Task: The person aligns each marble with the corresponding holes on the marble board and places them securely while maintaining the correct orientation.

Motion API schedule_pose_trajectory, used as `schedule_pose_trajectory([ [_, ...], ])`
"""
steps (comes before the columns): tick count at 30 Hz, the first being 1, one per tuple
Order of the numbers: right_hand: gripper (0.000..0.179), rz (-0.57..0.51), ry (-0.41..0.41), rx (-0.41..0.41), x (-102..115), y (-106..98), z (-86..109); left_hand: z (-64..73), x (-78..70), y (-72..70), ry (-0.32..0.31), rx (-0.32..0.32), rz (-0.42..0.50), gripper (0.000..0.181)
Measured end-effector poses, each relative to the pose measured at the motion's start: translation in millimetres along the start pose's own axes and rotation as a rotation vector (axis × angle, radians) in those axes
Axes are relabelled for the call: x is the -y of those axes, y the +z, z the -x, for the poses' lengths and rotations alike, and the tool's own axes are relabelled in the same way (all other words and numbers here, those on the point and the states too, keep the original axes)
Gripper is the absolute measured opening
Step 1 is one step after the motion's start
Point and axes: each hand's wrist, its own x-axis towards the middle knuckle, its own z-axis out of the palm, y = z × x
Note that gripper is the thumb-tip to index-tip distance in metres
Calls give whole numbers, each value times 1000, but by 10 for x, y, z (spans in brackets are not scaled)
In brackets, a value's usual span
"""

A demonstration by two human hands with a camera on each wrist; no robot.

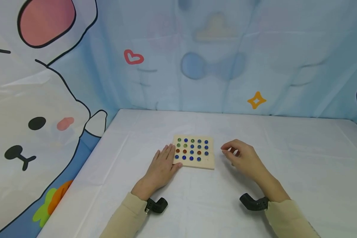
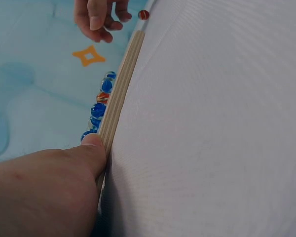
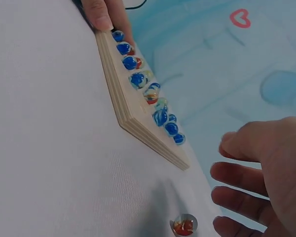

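A pale wooden board [image 1: 210,164] lies on the table, bearing rows of glass marbles [image 1: 191,152] in blue, green and red-orange. Its front right hollow holds no marble. My left hand [image 1: 158,170] rests along the board's left edge with straight fingers, its thumb touching the front edge. To the right of the board, my right hand [image 1: 244,159] hovers with loosely bent fingers and nothing visible between them. In the right wrist view, a loose red-orange marble [image 3: 185,225] lies on the cloth near those fingertips; the left wrist view shows this marble [image 2: 144,15] beyond the board's end.
A white cloth [image 1: 107,205] covers the table. Behind it hangs a light blue printed curtain [image 1: 166,89], and a cartoon-printed sheet [image 1: 47,99] hangs on the left. Each wrist wears a black camera mount, the right one [image 1: 254,202] standing just above the cloth.
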Motion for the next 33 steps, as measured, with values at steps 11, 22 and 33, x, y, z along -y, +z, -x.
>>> schedule_pose_trajectory([
  [11, 15, 11, 38, 279, -168, -183, 35, -1, 3, -5, 6, -5, -6, 71],
  [22, 18, 11, 42, 308, -213, -153, 36, -4, 13, 15, -10, 4, -1, 72],
  [33, 16, 22, 48, 246, -156, -100, 31, -3, 11, 15, 3, -10, 7, 71],
])
